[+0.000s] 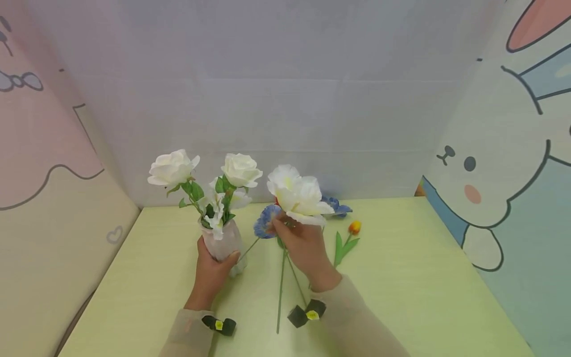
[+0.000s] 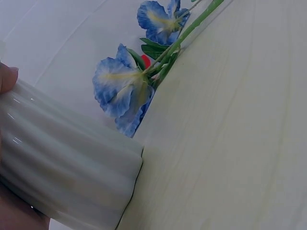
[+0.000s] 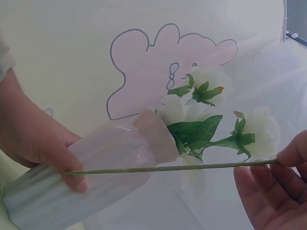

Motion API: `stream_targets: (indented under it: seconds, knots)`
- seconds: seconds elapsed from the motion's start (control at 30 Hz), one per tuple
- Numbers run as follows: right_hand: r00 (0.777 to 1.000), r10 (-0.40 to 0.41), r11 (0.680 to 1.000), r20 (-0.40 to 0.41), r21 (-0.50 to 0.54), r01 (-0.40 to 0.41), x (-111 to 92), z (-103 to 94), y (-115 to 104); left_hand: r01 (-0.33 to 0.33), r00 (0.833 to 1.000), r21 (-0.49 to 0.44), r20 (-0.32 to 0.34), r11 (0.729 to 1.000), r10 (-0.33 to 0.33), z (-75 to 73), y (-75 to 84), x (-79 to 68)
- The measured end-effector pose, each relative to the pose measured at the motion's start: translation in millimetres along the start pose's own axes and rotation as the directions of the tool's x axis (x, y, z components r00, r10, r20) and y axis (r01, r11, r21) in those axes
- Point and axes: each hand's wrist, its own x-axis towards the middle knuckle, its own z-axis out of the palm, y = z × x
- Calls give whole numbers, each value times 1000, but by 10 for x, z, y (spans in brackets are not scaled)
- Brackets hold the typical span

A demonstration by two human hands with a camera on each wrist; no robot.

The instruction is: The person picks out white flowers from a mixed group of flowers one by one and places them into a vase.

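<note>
My left hand [image 1: 211, 275] grips a white ribbed vase [image 1: 225, 243], which also fills the lower left of the left wrist view. Two white roses [image 1: 242, 170] and a ruffled white flower [image 1: 214, 206] stand in it with green leaves. My right hand [image 1: 310, 248] pinches a large white flower [image 1: 298, 196] by its stem, just under the head. That thin green stem [image 3: 158, 168] slants down toward the vase in the head view. Its lower end overlaps my left thumb in the right wrist view; whether they touch, I cannot tell.
Blue flowers [image 1: 266, 221] [image 2: 117, 84] lie at the table's back, one partly behind my right fingers. A red bit [image 2: 146, 61] shows among their leaves. An orange-yellow tulip [image 1: 354, 227] lies to the right. Loose stems [image 1: 281, 292] run toward the table's front [image 1: 401, 297].
</note>
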Motion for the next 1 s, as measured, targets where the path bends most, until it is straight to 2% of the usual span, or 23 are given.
stream_targets:
  seconds: [0.33,0.6,0.67,0.83,1.0]
  knots:
    - [997,-59,997,-45,47,61,89,6,-114,-14,1000,-12,9,1000,14,-6,-29,7]
    - [995,-93,991,-31,98,96,87,19,-154,-38,999,-24,11,999,38,-3,-40,8]
    - [996,-80,993,-39,87,83,76,19,-161,-36,999,-22,8,999,36,-5,-41,5]
    - [991,-41,996,-131,69,50,53,10,-146,-15,1000,-7,8,1000,15,-7,-29,6]
    - [980,-66,983,-185,158,96,91,16,-121,-8,1000,-7,9,1000,8,-3,-31,16]
